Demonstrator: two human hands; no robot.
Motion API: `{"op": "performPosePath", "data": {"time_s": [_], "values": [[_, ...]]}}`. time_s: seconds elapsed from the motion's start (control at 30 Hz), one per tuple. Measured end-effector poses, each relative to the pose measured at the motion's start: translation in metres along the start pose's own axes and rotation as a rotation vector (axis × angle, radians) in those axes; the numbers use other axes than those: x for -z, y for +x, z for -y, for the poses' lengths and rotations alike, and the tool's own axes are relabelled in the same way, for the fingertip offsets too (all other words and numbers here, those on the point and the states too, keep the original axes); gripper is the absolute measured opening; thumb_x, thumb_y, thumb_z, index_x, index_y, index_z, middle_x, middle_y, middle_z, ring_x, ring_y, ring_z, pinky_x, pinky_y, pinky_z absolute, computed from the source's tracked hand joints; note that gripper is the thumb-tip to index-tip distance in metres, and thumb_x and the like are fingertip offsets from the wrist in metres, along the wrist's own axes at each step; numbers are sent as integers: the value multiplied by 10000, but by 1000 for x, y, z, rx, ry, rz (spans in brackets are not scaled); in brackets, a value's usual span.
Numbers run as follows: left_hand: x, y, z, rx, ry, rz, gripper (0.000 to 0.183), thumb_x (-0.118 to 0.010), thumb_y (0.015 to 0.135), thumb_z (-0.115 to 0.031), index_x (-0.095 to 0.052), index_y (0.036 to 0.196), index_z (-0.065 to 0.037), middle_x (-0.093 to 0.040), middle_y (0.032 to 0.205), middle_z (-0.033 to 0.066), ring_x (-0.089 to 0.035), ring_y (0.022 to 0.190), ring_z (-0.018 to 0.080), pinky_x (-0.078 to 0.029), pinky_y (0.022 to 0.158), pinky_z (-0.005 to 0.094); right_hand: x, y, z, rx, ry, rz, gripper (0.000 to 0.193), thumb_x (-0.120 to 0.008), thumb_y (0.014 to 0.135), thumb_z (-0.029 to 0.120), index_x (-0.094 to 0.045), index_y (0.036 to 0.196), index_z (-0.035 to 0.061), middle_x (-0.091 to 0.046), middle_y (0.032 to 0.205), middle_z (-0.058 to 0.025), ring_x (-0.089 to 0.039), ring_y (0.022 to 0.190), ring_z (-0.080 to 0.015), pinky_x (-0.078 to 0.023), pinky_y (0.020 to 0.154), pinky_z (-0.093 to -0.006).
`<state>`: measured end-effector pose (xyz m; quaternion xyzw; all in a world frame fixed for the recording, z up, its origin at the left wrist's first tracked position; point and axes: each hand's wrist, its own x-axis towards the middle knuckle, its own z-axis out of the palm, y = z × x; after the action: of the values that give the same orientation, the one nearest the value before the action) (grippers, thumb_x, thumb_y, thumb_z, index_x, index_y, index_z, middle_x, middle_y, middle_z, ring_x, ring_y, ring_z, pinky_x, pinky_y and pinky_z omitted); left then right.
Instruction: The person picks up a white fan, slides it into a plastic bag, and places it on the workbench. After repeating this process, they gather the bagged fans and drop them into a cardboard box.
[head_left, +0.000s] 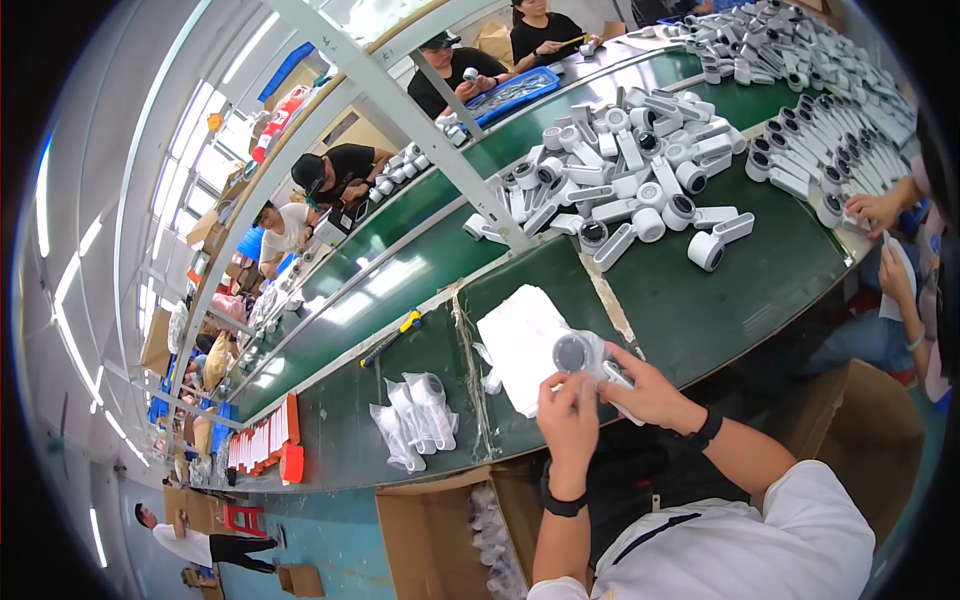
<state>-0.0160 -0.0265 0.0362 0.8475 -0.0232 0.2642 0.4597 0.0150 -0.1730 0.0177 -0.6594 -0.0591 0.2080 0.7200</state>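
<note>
Both my hands hold a small white device with a round, grey-faced head (570, 352), which looks like a handheld fan, over the near edge of the green bench. Clear plastic seems to cover part of it. The fingers of my left hand (568, 425) pinch together at the underside of the head. Around the handle end, my right hand (650, 392) is closed, its thumb on top. A stack of white sheets or bags (522, 335) lies just beyond the device. To the left rest several devices in clear bags (415, 418).
Loose white devices (630, 165) form a large heap ahead. A yellow-and-black cutter (392, 337) lies at the left, beyond the bagged devices. Below the bench, a cardboard box (430, 540) holds bagged pieces; another box (865, 420) stands right. A co-worker's hands (880, 215) work at the right.
</note>
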Motion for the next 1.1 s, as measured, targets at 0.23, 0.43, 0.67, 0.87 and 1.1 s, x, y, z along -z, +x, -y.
{"op": "performPosePath", "data": {"time_s": [0.23,0.43,0.67,0.87,1.1], "values": [[-17,-23,-9,-232,-36,170,138,-662,830,14,-670,966,-2,-623,869,114,-617,739,199,-498,671,281,-5,18,-25,467,-44,-308,673,-650,876,136,-322,1444,-16,-594,1210,-152,-575,1039,-162,-452,900,-280],[12,-18,28,151,-594,264,509,-684,835,-35,-478,1301,-23,-536,1227,91,-559,1091,200,-492,856,332,-9,19,-32,428,180,-237,528,-599,926,137,-395,1386,-24,-589,1212,-134,-555,1058,-145,-454,900,-283],[-10,-51,41,700,-1211,275,546,-525,988,-210,-273,1454,-75,-427,1412,90,-449,1294,229,-381,1074,412,-40,-10,3,640,-360,-291,386,-613,883,110,-545,1250,11,-619,1040,-173,-609,939,-293,-479,806,-353],[43,-42,45,604,-1393,47,377,-539,984,-191,-407,1328,-115,-590,1182,88,-629,926,235,-535,686,389,-44,4,-6,763,-342,-327,208,-614,865,43,-642,1062,-18,-635,961,-147,-618,848,-265,-486,733,-321],[156,-23,70,547,-513,-650,191,-565,950,-88,-531,1121,-8,-620,959,89,-608,771,193,-499,568,328,-24,-6,-10,646,-434,-88,129,-651,857,86,-693,956,15,-640,753,-116,-615,654,-224,-487,611,-304]]}}
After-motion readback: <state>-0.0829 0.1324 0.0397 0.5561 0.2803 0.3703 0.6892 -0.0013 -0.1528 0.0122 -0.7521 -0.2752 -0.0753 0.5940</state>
